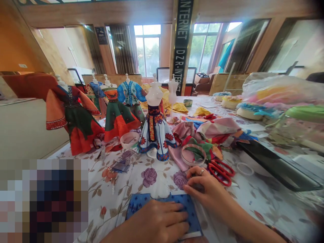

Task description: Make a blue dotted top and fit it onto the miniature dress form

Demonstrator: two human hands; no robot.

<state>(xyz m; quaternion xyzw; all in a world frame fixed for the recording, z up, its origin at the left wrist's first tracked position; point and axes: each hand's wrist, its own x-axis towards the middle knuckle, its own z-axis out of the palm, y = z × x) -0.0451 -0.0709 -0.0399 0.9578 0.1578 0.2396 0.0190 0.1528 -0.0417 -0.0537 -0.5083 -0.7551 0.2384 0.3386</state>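
A piece of blue patterned fabric [138,201] lies on the flowered tablecloth [152,185] at the bottom middle. Across it rests my left hand [162,219], palm down, fingers stretched out and slightly blurred. My right hand [205,185], with a ring on one finger, is just past the fabric's right edge. Its fingers are bent and the thumb and index tips come near each other; whether anything thin is between them is hidden. Beyond that hand are a roll of tape [193,155] and red-handled scissors [221,172].
Small mannequins in dresses stand behind, the nearest in a white and blue skirt [158,135]. Colourful cloth [217,130] is heaped right of it. A black phone-like slab [278,165] and a green-lidded jar [303,125] are on the right. A white bowl [130,139] sits left of centre.
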